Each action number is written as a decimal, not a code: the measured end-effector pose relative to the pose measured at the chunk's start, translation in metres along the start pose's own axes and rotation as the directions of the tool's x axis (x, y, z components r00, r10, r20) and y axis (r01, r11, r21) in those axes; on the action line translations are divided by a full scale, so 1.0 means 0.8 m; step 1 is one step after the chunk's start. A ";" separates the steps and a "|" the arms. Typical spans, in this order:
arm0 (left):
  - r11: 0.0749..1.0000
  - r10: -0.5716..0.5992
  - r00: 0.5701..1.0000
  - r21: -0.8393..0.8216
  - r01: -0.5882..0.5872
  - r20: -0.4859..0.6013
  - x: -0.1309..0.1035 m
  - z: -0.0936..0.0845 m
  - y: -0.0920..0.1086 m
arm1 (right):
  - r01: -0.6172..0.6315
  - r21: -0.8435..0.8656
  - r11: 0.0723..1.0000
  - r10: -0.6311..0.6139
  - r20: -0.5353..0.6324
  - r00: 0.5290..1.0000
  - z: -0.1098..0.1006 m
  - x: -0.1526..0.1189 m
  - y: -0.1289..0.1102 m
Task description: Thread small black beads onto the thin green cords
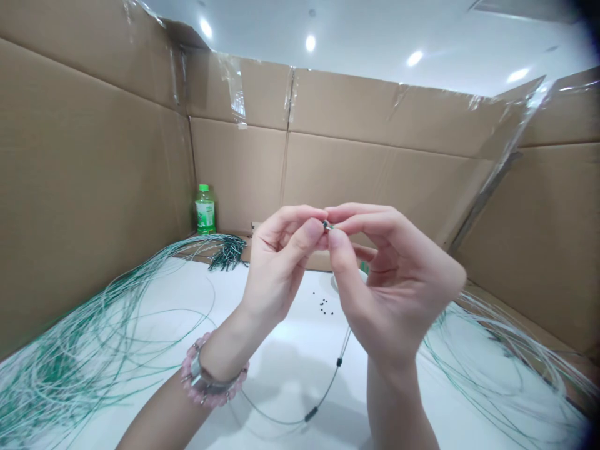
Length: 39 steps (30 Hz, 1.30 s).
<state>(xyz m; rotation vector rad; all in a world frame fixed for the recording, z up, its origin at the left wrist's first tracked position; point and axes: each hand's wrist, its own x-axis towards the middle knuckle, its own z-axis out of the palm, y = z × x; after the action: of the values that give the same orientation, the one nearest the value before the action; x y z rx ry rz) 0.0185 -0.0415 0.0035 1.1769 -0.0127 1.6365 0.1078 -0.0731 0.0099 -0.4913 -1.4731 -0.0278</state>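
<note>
Fingertip to fingertip, my two hands meet in mid-air above the white table. My left hand [285, 250] is closed in a pinch on a small dark green piece [325, 224], most of it covered by the fingers. My right hand [384, 269] pinches a thin wire end [330, 229] right against that piece. Below the hands a thin cable [281, 422] hangs in a loop, with a black sleeve [311, 414] and a smaller black block [339, 362] on it. Whether this cable runs up into my fingers is hidden.
Several tiny black beads [323, 304] lie on the white table [276, 350]. A white dish [334, 282] is partly behind my right hand. Green and white wires spread left [94, 337] and right [469, 356]. A green bottle [205, 211] stands by the cardboard walls [375, 137].
</note>
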 end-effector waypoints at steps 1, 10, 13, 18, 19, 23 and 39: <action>1.000 -0.001 1.000 -0.001 0.001 -0.001 0.000 0.000 0.000 | 0.002 0.001 1.000 -0.002 0.000 1.000 0.000 0.000 0.000; 1.000 0.023 1.000 0.004 -0.023 0.017 0.002 -0.001 -0.001 | 0.002 0.000 1.000 -0.002 0.000 1.000 0.000 0.000 0.001; 0.997 0.065 0.997 0.041 -0.066 0.034 0.002 -0.003 -0.002 | 0.004 -0.011 1.000 -0.004 0.016 1.000 -0.003 0.000 0.000; 0.963 0.161 0.983 0.206 -0.177 0.094 0.003 -0.011 0.000 | 0.011 -0.046 0.999 -0.010 0.041 0.999 -0.008 0.002 -0.005; 0.956 0.167 0.981 0.228 -0.186 0.100 0.003 -0.013 0.001 | 0.011 -0.054 0.999 -0.008 0.044 0.999 -0.009 0.002 -0.006; 0.948 0.169 0.979 0.254 -0.192 0.111 0.007 -0.018 0.003 | -0.001 -0.070 0.998 0.006 0.069 0.998 -0.012 0.004 -0.006; 0.937 0.143 0.985 0.307 -0.166 0.096 0.009 -0.020 0.007 | -0.039 0.025 0.999 0.039 0.000 0.999 -0.006 0.003 0.003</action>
<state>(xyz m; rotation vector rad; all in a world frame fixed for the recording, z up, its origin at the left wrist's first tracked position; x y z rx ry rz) 0.0037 -0.0303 0.0034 1.5106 0.1166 1.7779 0.1131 -0.0719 0.0115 -0.4997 -1.4616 0.0206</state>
